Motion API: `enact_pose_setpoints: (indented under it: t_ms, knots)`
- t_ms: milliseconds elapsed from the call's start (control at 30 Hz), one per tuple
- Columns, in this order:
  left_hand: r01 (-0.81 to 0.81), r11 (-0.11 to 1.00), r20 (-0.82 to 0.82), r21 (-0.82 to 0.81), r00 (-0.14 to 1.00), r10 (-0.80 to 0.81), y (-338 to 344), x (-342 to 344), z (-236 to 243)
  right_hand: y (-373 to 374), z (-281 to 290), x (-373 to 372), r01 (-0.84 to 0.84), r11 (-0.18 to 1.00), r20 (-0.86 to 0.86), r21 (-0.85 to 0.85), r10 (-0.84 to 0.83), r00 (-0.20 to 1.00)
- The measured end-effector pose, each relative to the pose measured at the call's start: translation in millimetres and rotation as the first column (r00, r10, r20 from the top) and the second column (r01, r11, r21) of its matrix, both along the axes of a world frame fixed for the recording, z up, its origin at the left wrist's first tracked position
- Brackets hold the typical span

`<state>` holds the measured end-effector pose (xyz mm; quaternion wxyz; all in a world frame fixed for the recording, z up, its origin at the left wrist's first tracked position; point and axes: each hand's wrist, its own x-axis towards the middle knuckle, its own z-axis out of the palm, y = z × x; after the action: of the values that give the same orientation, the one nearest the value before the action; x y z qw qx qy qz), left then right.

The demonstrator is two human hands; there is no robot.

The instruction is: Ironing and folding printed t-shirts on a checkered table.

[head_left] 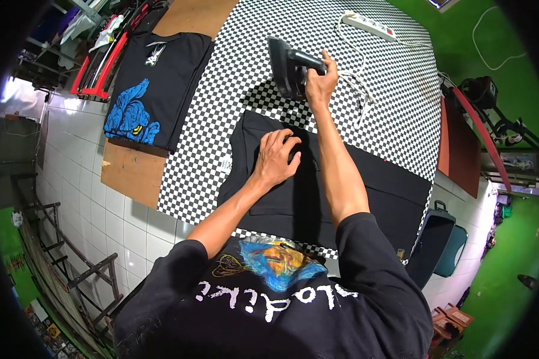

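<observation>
A black T-shirt lies spread on the checkered cloth in front of me, its left part folded over. My left hand rests palm down on the folded part, with its fingers spread and slightly bent. Above the cloth, past the shirt's far edge, my right hand grips the handle of a dark clothes iron. The iron is raised and tilted, and its shadow falls on the cloth beside it. Its pale cord trails off to the right of my hand.
Folded black shirts with a blue print are stacked on a wooden board at the left. A white power strip lies at the far end of the checkered cloth. Beyond the table's right side stands a dark suitcase.
</observation>
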<state>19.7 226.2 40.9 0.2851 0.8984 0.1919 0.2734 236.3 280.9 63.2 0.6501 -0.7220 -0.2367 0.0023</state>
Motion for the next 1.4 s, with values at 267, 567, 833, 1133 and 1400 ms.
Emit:
enact_pose_setpoints:
  t_ms: [267, 567, 833, 1133, 1400]
  knots:
    - [0.024, 1.0, -0.017, -0.021, 1.0, -0.024, 6, 15, -6, -98, -40, 31, 0.15, 0.883, 0.236, -0.444, -0.046, 0.971]
    - [0.029, 0.999, -0.017, -0.016, 0.999, -0.029, 7, -40, -2, -125, -48, 35, 0.153, 0.875, 0.174, -0.459, -0.081, 0.981]
    - [0.273, 0.959, -0.219, -0.073, 0.934, -0.283, -1, -160, 10, -250, -20, -93, -0.221, 0.842, 0.402, -0.493, 0.445, 0.8]
    - [0.298, 0.949, -0.214, -0.098, 0.926, -0.313, -4, -172, -8, -291, -4, -152, -0.424, 0.509, 0.196, -0.749, 0.782, 0.592]
    - [0.108, 0.975, -0.071, -0.192, 0.99, -0.124, 0, -149, 0, -265, -1, -140, -0.448, 0.734, 0.06, -0.51, 0.55, 0.833]
